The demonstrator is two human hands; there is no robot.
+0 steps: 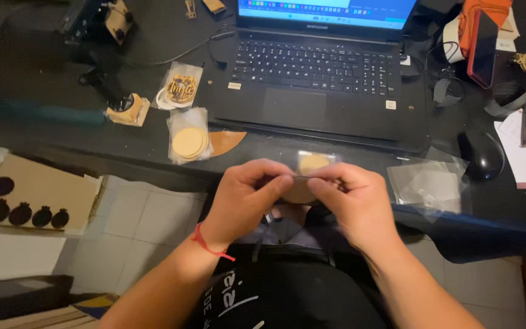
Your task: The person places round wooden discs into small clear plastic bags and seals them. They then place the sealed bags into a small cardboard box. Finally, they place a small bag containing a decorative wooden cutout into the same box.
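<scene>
Dark desk [62, 131] carrying open laptop [327, 73]. Left hand [245, 198] and right hand [351, 198] pinching shut on small clear bag [312, 176], wooden disc [313, 163] sitting just above fingertips. Keeping pinch even likely helping. Left of grip, second clear bag [189, 143] holding stacked discs; right of grip, empty bags [428, 186] lying flat.
</scene>
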